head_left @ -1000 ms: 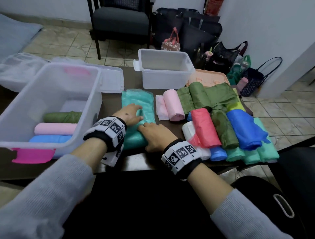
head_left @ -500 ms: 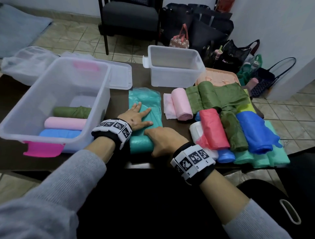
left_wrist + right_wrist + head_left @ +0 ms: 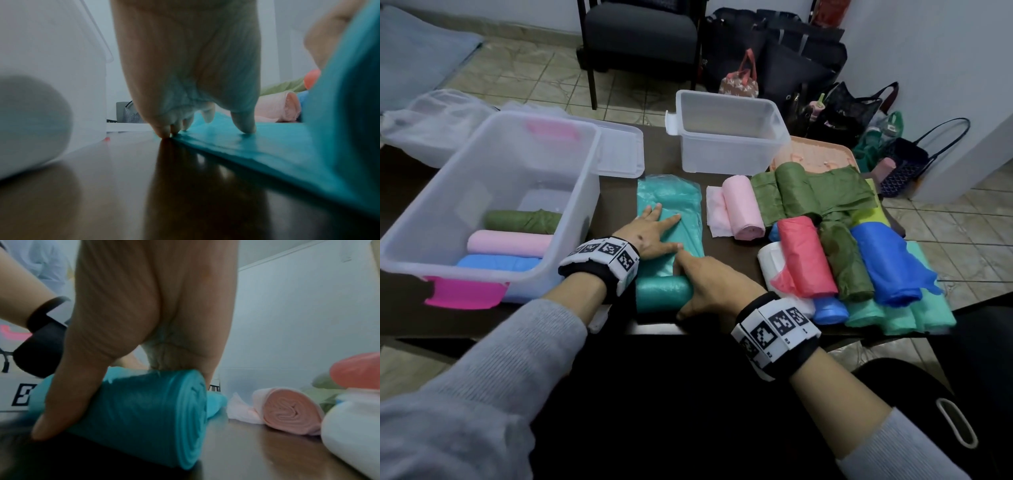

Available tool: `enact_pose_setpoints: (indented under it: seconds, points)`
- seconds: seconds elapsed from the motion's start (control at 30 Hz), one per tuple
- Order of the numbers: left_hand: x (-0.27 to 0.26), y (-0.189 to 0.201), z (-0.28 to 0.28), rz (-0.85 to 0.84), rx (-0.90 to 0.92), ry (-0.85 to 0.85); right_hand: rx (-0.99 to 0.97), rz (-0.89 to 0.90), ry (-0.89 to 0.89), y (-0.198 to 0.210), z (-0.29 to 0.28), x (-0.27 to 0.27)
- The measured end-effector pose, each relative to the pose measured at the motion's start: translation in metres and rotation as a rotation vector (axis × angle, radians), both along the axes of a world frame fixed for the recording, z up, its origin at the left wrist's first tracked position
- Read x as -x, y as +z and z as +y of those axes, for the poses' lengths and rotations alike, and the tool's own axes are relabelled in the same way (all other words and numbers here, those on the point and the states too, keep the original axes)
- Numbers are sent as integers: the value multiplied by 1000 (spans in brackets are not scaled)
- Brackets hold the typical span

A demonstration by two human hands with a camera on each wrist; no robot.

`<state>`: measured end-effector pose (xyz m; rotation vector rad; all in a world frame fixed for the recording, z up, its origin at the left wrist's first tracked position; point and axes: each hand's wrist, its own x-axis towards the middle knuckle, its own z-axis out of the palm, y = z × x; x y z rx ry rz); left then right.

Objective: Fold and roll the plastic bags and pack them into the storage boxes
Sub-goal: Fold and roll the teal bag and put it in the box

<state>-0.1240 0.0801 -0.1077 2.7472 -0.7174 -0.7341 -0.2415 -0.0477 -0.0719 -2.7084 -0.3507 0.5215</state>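
A teal plastic bag [image 3: 675,197] lies flat on the dark table, its near end wound into a roll [image 3: 661,294]. My left hand [image 3: 654,233] presses the flat part with straight, spread fingers [image 3: 244,125]. My right hand [image 3: 710,286] grips the right end of the teal roll [image 3: 154,415], thumb [image 3: 68,394] on the near side and fingers over the top. At the left stands a large clear storage box [image 3: 585,192] with a green roll [image 3: 522,221], a pink roll [image 3: 510,243] and a blue roll [image 3: 500,263] inside. A smaller clear box [image 3: 729,156] stands at the back, nothing visible in it.
To the right lie several rolled and loose bags: a pink roll [image 3: 743,212], green bags [image 3: 811,198], a red roll [image 3: 804,257], a blue bag [image 3: 883,263]. A clear lid [image 3: 619,154] rests behind the large box. Beyond the table stand a chair [image 3: 640,31] and handbags [image 3: 825,102].
My left hand has left the roll and slid forward, and now lies flat on the unrolled part. The right hand has stayed on the roll.
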Motion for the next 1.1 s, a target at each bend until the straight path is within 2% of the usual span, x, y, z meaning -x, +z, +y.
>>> enact_pose_setpoints:
  seconds: [0.1,0.27,0.33,0.43,0.53,0.63,0.7,0.77,0.87,0.93,1.03,1.1]
  points:
    - [5,3,4,2,98,88,-12,10,-19,-1,-6,-3]
    - [29,28,-2,-328,250,234,5,67,9,3,-13,-18]
    - [39,40,-3,-301,297,286,-36,102,-55,5,-16,-26]
    - [49,48,1,-256,230,308,-32,129,-59,4,-19,-38]
    - [56,54,12,-125,109,244,6,147,-34,4,-19,-44]
    - [60,53,18,-8,35,145,213,86,1,0,-17,-44]
    - [65,51,19,0,5,121,274,93,-10,-1,-12,-44]
    - [67,50,15,-43,-37,104,224,99,-50,-2,-7,-42]
    - [64,54,12,-53,-83,90,140,-134,-118,-2,-2,-31]
    - [60,58,9,-11,-97,90,135,-255,-96,-1,2,-18]
    - [55,60,5,51,-136,76,115,-197,-52,1,5,5]
    - [54,59,2,120,-187,36,197,-179,-32,-1,6,16]
